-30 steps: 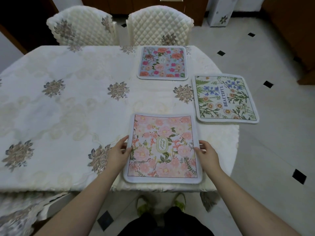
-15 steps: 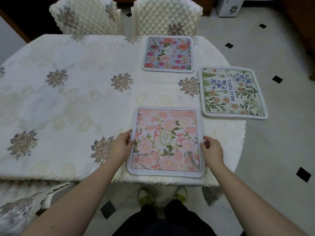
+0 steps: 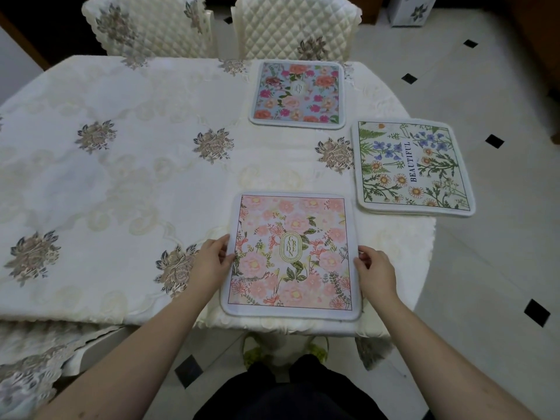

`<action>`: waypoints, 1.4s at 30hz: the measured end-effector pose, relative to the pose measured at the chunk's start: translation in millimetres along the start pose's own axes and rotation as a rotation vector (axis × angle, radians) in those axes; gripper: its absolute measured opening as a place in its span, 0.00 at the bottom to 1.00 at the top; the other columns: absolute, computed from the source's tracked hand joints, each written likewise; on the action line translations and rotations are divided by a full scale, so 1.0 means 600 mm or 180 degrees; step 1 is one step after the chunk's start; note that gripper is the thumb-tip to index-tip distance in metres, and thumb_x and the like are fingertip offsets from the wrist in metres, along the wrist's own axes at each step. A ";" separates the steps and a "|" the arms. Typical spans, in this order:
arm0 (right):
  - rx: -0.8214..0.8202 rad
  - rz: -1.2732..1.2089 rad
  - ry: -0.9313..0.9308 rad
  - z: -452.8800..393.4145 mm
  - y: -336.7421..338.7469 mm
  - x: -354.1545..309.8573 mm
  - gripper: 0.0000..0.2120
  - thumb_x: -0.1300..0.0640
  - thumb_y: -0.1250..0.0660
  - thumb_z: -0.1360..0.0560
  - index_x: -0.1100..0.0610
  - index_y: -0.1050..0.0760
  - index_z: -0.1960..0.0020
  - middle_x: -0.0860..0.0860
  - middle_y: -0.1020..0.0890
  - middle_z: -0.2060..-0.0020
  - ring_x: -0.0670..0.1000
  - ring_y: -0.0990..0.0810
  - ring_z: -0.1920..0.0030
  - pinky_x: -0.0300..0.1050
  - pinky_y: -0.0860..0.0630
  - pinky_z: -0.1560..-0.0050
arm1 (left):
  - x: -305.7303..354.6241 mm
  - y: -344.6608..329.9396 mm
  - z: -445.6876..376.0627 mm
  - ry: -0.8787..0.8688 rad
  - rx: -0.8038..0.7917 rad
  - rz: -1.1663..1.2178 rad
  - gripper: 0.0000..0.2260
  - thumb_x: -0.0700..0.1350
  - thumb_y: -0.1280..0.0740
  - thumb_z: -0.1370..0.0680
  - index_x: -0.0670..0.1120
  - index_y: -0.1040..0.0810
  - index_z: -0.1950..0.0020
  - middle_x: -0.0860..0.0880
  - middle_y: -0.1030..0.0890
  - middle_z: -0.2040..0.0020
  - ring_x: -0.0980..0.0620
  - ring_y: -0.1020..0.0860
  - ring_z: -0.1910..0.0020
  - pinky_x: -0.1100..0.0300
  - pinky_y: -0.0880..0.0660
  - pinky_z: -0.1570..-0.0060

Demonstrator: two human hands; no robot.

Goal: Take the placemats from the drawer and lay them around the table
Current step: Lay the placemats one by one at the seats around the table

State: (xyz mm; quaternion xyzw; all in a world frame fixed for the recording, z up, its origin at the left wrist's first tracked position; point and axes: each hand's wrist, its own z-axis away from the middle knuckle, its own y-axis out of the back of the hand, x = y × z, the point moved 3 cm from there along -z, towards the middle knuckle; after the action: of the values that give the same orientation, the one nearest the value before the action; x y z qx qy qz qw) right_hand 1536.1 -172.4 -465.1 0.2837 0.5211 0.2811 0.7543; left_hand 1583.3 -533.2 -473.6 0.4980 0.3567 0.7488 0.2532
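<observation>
**Both hands on the pink placemat at the table's near edge**

Left hand (image 3: 212,262) grips the left border of the pink floral square fabric placemat (image 3: 292,256) lettered GARDEN, thumb lying on top of the white border and the other fingers curled at the edge; how far they tuck under we cannot tell. Our right hand (image 3: 375,269) pinches the right border the same way, fingers bent over the rim. This placemat lies flat at 6 o'clock on the round table (image 3: 127,183), its near edge just at the table's rim.

At 3 o'clock we see the white square placemat with blue and orange flowers and the word BEAUTIFUL (image 3: 413,166); its far right side overhangs the table edge. At roughly 1 o'clock lies the blue square placemat with red and orange roses (image 3: 298,93), flat and apart from the other two.

A cream embroidered tablecloth (image 3: 121,122) with brown-grey flower motifs covers the table. Two cream quilted chairs (image 3: 291,25) stand at 12 o'clock, and pale floor tiles with black diamonds (image 3: 485,268) show at the right.
</observation>
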 end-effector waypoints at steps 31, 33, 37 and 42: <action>-0.0590 0.1562 0.1740 -0.135 -0.198 -0.205 0.28 0.48 0.59 0.18 0.55 0.51 0.20 0.49 0.50 0.20 0.48 0.55 0.21 0.45 0.64 0.24 | 0.099 -0.097 -0.173 -0.1693 -0.0100 -0.1416 0.25 0.51 0.49 0.17 0.46 0.38 0.21 0.49 0.38 0.21 0.50 0.40 0.22 0.48 0.45 0.25; -0.0516 0.1612 0.1689 -0.133 -0.201 -0.202 0.29 0.47 0.58 0.19 0.55 0.49 0.20 0.49 0.47 0.21 0.48 0.52 0.21 0.45 0.64 0.24 | 0.102 -0.097 -0.172 -0.1673 -0.0110 -0.1403 0.25 0.51 0.49 0.17 0.46 0.38 0.21 0.49 0.38 0.21 0.50 0.39 0.22 0.48 0.44 0.25; -0.0415 0.1690 0.1577 -0.132 -0.198 -0.203 0.29 0.46 0.55 0.20 0.54 0.46 0.20 0.49 0.44 0.21 0.49 0.49 0.21 0.50 0.58 0.23 | 0.099 -0.097 -0.173 -0.1587 -0.0185 -0.1353 0.25 0.52 0.49 0.18 0.47 0.39 0.21 0.49 0.39 0.21 0.50 0.41 0.22 0.48 0.44 0.25; -0.0340 0.1681 0.1340 -0.137 -0.182 -0.185 0.31 0.44 0.54 0.20 0.53 0.51 0.19 0.48 0.49 0.20 0.47 0.53 0.21 0.52 0.57 0.22 | 0.098 -0.096 -0.172 -0.1516 -0.0188 -0.1391 0.26 0.53 0.48 0.18 0.48 0.41 0.20 0.50 0.42 0.20 0.51 0.43 0.21 0.48 0.47 0.24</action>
State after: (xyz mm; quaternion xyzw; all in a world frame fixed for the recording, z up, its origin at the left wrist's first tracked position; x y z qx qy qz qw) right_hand 1439.4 -315.6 -498.7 0.3046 0.5584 0.5460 0.5452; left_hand 1466.7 -483.4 -511.6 0.5632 0.3640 0.5492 0.4987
